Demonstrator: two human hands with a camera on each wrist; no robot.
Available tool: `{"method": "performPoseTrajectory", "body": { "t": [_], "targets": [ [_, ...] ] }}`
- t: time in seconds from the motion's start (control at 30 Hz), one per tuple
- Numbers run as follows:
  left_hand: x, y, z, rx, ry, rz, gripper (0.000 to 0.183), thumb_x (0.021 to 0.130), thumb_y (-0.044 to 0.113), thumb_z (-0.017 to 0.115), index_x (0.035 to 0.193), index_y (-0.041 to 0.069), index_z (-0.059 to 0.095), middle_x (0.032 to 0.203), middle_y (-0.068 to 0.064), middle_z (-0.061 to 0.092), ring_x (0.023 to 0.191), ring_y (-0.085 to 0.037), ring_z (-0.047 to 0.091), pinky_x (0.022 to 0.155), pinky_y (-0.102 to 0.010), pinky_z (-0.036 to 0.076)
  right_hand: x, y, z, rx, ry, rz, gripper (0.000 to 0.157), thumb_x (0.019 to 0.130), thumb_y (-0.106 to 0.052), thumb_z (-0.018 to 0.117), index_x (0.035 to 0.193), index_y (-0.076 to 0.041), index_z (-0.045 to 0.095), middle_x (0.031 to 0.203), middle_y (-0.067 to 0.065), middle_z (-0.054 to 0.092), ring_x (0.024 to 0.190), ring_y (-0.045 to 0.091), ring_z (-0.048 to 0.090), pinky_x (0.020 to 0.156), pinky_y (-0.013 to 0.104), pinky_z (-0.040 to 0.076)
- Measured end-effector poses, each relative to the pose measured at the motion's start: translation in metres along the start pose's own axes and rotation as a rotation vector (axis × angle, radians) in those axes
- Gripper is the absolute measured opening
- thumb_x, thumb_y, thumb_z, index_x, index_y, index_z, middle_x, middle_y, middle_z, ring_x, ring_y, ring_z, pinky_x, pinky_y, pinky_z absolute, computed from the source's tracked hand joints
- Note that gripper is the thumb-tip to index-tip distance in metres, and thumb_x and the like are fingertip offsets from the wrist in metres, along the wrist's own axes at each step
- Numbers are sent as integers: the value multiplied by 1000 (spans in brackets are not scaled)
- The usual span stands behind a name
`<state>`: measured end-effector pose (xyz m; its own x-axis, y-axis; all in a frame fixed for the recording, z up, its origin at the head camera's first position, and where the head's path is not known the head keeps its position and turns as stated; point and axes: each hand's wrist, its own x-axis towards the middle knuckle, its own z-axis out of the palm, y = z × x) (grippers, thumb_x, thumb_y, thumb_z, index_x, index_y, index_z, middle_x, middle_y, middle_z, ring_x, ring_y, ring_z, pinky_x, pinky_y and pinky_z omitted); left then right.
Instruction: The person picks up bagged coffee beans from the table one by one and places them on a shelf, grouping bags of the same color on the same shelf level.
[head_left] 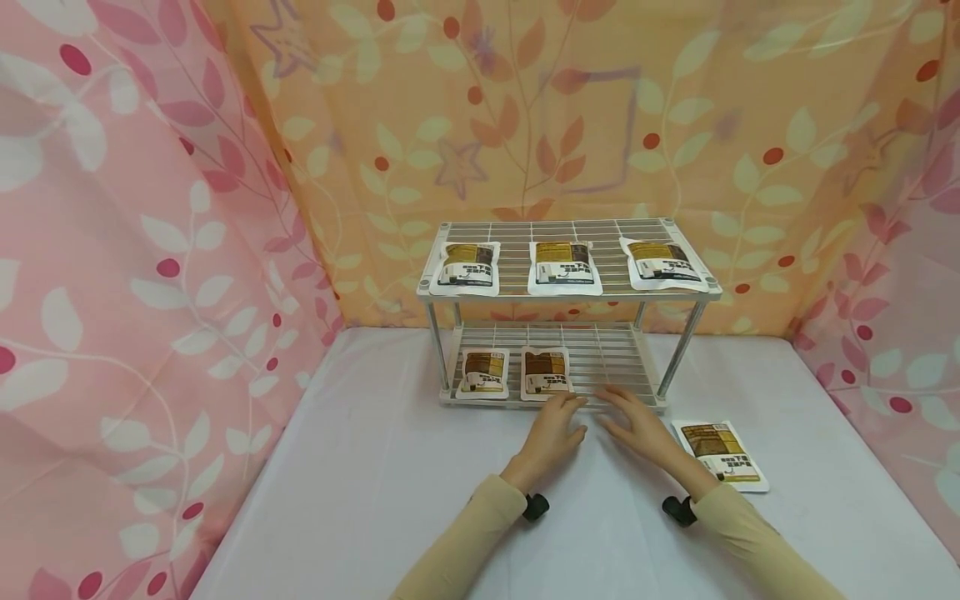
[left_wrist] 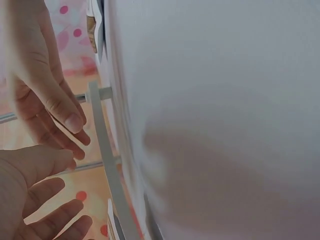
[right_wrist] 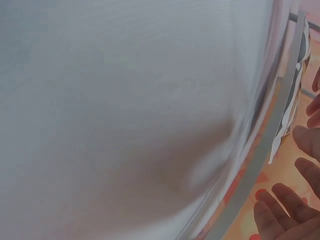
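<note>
Both hands hover at the front edge of a two-tier white wire rack point(head_left: 607, 367), fingers relaxed and nothing held. The left hand point(head_left: 550, 437) is just in front of a pouch point(head_left: 546, 372) on the lower tier, with another pouch point(head_left: 483, 373) to its left. My right hand point(head_left: 637, 429) is by the bare right part of that tier. On the table beside the right wrist lies a white pouch with a brown and yellow label point(head_left: 720, 454), partly hidden by the forearm. In the left wrist view the left hand point(left_wrist: 40, 195) has spread fingers, near the right hand point(left_wrist: 50, 95).
Three similar pouches lie along the upper tier: left point(head_left: 467, 268), middle point(head_left: 564, 268) and right point(head_left: 663, 264). Metal posts point(head_left: 681, 350) join the tiers. A white cloth covers the table point(head_left: 360, 467). Patterned curtains point(head_left: 525, 108) stand behind and at both sides.
</note>
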<state>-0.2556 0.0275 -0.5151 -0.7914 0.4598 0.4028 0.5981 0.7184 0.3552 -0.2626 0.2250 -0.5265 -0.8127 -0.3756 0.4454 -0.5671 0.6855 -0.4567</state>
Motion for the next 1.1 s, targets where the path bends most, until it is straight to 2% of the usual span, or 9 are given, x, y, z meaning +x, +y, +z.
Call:
{"method": "performPoseTrajectory", "body": {
  "t": [0.37,0.5,0.8,1.1],
  "targets": [
    [-3,15,10,-37,-55,-1,43,86,21,67,126,11,56,126,-7,54,118,-20,51,98,-28,44,-16,8,-8,-21,31,-62,47,76,-1,72,120,2,56,119,27,54,105,44,54,82,57,47],
    [-5,20,15,-51,-83,-26,43,86,23,66,127,12,55,127,-5,52,118,-17,49,97,-25,44,-22,12,-10,-37,39,-82,47,74,1,73,119,3,57,117,26,55,103,42,56,81,55,47],
    [-8,33,25,-116,-158,-75,47,87,26,65,131,14,52,130,-3,51,120,-17,48,97,-25,43,-35,20,-20,-78,53,-66,47,72,2,73,117,3,59,118,27,54,106,44,52,82,58,46],
    [-7,45,35,-134,-184,-72,49,87,29,65,132,15,51,129,0,52,120,-14,48,97,-21,42,-46,25,-35,-92,59,-12,45,73,2,73,116,-1,60,117,22,56,107,39,53,85,53,44]
  ]
}}
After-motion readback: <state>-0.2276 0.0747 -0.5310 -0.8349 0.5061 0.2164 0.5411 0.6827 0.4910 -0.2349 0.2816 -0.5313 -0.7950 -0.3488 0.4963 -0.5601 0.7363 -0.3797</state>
